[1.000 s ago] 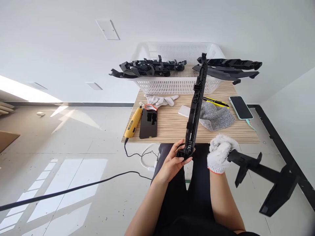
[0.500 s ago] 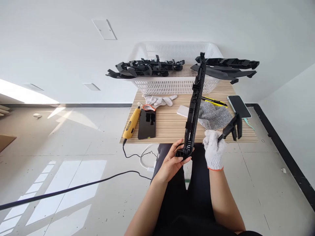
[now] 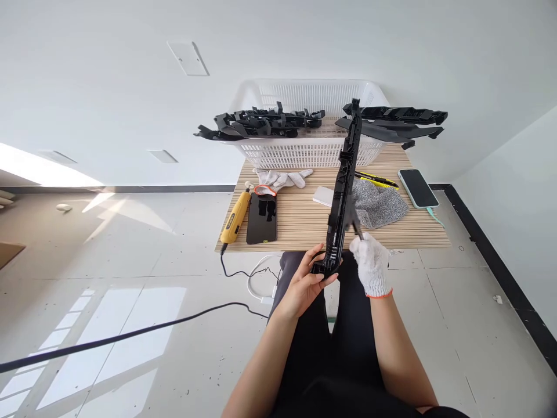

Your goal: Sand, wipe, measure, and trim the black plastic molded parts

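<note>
Fingers of the bare left hand (image 3: 304, 283) curl closed around the near end of a long black plastic part (image 3: 343, 191), which slants up over the wooden table (image 3: 300, 223) toward the white basket (image 3: 311, 152). The gloved right hand (image 3: 372, 266) pinches a blurred black piece (image 3: 354, 223) against that part's side.

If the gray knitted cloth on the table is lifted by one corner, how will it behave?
The gray cloth lies rumpled on the table, so it is probably floppy and would hang limp. It looks thin and light. Its knit texture suggests it would not slip easily.
</note>
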The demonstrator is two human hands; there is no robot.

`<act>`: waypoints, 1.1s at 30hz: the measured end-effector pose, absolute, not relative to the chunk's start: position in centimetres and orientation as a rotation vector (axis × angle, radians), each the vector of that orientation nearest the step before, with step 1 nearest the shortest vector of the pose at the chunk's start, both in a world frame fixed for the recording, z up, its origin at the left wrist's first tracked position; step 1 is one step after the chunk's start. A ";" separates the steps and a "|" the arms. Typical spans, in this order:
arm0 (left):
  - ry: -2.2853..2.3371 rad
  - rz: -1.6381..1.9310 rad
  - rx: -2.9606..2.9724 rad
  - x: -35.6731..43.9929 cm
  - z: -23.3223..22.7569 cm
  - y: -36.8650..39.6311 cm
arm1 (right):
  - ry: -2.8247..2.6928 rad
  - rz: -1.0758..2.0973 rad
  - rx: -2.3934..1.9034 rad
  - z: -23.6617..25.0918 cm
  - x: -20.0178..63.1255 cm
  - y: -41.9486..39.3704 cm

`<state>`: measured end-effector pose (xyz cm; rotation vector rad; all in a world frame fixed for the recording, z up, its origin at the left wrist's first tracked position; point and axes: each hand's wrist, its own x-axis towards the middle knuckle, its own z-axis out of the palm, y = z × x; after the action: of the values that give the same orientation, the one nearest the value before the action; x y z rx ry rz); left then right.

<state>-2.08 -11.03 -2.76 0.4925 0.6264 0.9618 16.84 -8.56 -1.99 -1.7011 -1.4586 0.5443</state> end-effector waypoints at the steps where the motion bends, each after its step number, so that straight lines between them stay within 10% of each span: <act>1: 0.627 0.966 0.491 -2.0 -2.8 -11.0 | -1.513 0.538 -1.706 -1.7 16.8 -8.5; 22: 0.731 1.076 0.552 -0.5 -2.6 -11.3 | -1.851 0.806 -1.824 1.1 21.3 -13.2; 33: 0.797 1.180 0.509 0.1 -2.6 -11.6 | -0.913 0.880 -1.797 1.6 23.8 -13.3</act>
<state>0.09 -11.59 -2.56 0.5086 0.7975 1.1804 23.83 -13.34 1.57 -1.7966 -0.9126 0.8803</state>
